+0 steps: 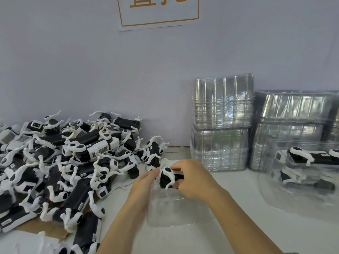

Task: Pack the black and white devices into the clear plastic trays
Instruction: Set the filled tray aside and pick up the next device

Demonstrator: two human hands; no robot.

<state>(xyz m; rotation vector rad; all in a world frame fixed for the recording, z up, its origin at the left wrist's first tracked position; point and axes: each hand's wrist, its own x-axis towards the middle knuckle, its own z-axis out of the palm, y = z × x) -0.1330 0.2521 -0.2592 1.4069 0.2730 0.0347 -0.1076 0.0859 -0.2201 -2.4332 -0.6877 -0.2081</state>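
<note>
A black and white device (167, 177) with white legs is held over a clear plastic tray (170, 209) lying on the white table. My right hand (194, 177) grips the device from the right, fingers curled round its body. My left hand (145, 182) pinches its left end with the fingertips. A big pile of the same devices (69, 162) covers the left side of the table. At the right edge stand filled clear trays (304, 173) with devices inside.
Two stacks of empty clear trays (222, 125) stand against the grey wall at the back right, another stack (291, 125) beside them. Brown cardboard (45, 228) lies under the pile. A paper sign (157, 11) hangs on the wall.
</note>
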